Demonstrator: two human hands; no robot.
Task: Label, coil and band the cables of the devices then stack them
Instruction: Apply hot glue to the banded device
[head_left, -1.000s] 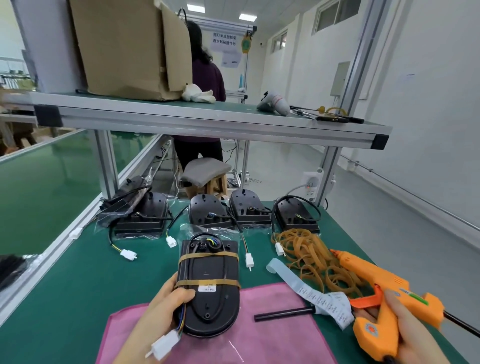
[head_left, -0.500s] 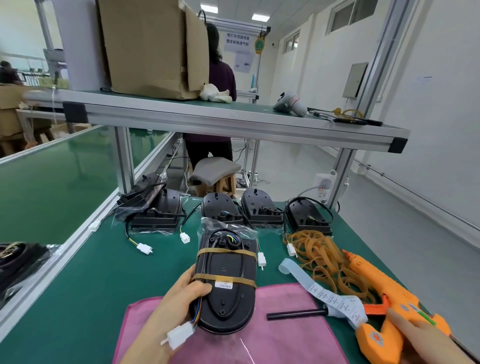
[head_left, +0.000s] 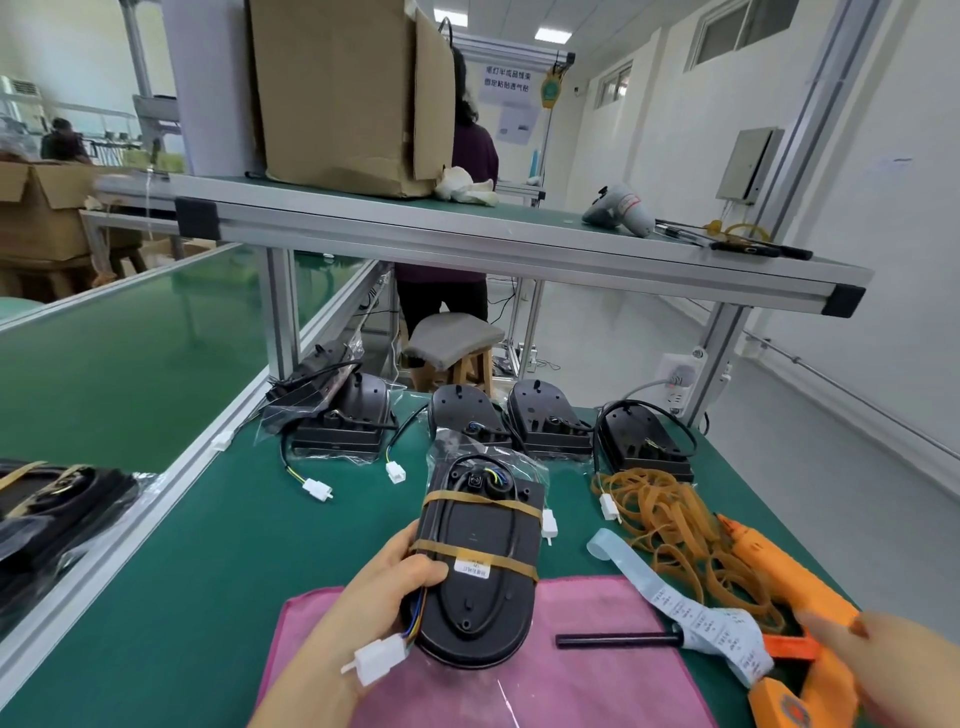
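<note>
Since the device (head_left: 478, 561) is already labelled and twice banded, stacking seems next; the left hand (head_left: 387, 592) clasps its side with curled fingers; the right hand (head_left: 857, 662) touches the glue gun (head_left: 769, 571), grip unclear.

Two rows Chinese characters on hanging sign (head_left: 508, 78), blurred. Print on device label (head_left: 471, 566), label strip (head_left: 691, 618) illegible.

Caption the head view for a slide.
Left hand grips a rubber-banded black device over the pink cloth; right hand on the orange glue gun.

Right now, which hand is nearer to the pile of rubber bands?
Right. The right hand is at the orange glue gun beside the rubber bands; the left hand grips the banded device, farther to their left.
</note>
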